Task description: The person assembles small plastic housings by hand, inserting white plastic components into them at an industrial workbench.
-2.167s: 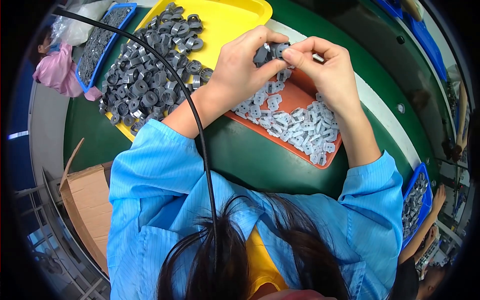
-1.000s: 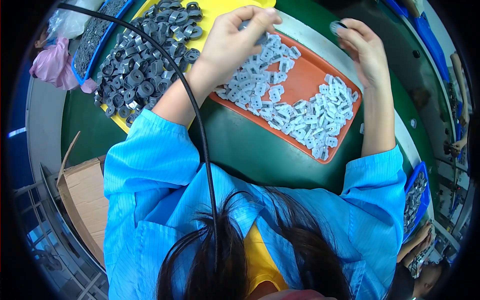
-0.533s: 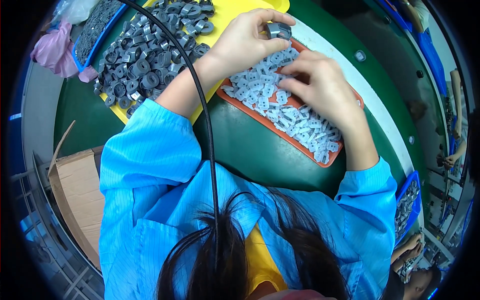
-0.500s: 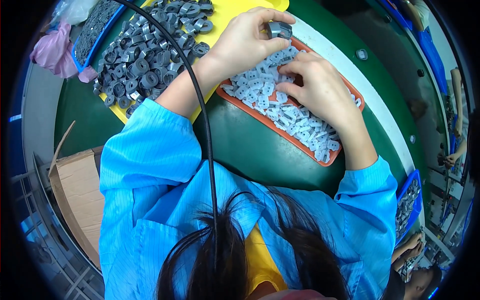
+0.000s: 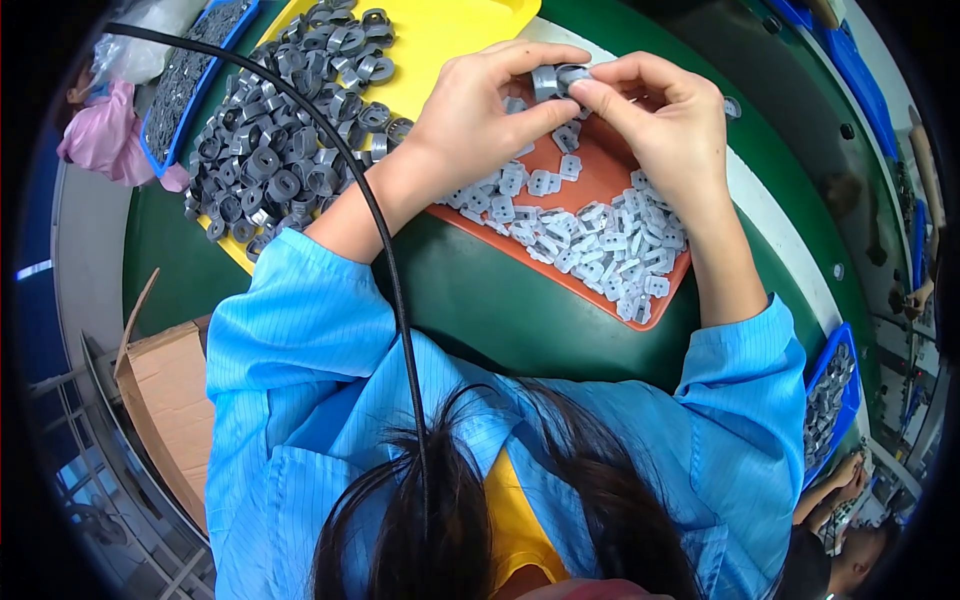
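My left hand point(image 5: 468, 108) pinches a grey oval plastic ring with a shiny band point(image 5: 545, 83) between thumb and forefinger. The ring is held above the far part of an orange tray point(image 5: 603, 158). My right hand point(image 5: 682, 122) meets it from the right, thumb and fingers closed against the ring's right end. Whether a small piece sits in those right fingertips is hidden. Below my hands, small white plastic pieces with two holes point(image 5: 625, 240) lie heaped in the tray, and part of its bottom shows between them.
On the left, a yellow tray point(image 5: 440, 45) bears a heap of similar grey rings point(image 5: 270, 165). Beyond it stands a blue bin point(image 5: 160, 165) of small grey parts. A black cable point(image 5: 385, 215) crosses the view. A cardboard box point(image 5: 175, 400) is at lower left, another blue bin point(image 5: 848, 405) at right.
My right hand has risen from the white pieces to the ring in my left hand. My left hand still holds the ring. More of the orange tray's bottom shows.
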The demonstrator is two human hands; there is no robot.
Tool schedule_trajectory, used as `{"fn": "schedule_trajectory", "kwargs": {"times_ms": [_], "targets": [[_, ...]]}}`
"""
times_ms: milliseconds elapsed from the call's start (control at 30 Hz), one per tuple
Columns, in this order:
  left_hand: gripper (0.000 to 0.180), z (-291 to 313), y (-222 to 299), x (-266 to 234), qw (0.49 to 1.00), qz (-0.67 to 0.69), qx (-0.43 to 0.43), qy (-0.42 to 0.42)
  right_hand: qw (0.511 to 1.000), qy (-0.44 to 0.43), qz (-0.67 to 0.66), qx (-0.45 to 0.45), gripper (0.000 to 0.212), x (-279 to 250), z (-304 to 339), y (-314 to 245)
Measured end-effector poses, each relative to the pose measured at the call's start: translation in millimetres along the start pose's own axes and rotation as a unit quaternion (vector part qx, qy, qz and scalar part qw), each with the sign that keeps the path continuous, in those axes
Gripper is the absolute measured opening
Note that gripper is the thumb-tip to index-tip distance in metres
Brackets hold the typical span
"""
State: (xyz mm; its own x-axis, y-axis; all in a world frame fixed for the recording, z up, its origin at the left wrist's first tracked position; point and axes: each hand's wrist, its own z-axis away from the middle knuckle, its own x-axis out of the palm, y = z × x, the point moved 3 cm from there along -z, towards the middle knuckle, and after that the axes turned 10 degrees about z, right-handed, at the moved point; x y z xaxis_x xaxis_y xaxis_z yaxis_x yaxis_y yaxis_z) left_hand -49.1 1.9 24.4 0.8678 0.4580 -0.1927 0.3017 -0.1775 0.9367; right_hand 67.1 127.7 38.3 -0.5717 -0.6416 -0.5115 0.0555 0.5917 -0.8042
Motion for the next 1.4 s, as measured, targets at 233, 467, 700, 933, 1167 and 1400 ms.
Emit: {"fn": "schedule_trajectory", "kwargs": {"times_ms": [233,467,700,933,1167,1400], "targets": [[0.037,0,-7,0,0.998,0.04,0.05,0.028,0.999,0.018,0.044,-0.01,0.015,-5,1,-5],[0.038,4,8,2,0.995,-0.086,0.059,0.01,0.998,-0.049,-0.037,0.011,0.015,-1,0,-2],[0.039,0,11,1,0.989,-0.12,0.088,0.013,1.0,0.018,0.009,0.002,0.024,-1,-4,6],[0.036,5,20,9,0.97,-0.168,0.175,0.032,0.958,-0.105,-0.25,0.094,0.017,7,-2,14],[0.037,2,17,0,0.976,-0.123,0.141,-0.112,0.93,-0.256,-0.215,0.152,0.016,-3,0,17],[0.036,-1,17,1,0.976,-0.119,0.178,-0.052,0.934,-0.158,-0.298,0.122,0.019,8,-2,14]]}}
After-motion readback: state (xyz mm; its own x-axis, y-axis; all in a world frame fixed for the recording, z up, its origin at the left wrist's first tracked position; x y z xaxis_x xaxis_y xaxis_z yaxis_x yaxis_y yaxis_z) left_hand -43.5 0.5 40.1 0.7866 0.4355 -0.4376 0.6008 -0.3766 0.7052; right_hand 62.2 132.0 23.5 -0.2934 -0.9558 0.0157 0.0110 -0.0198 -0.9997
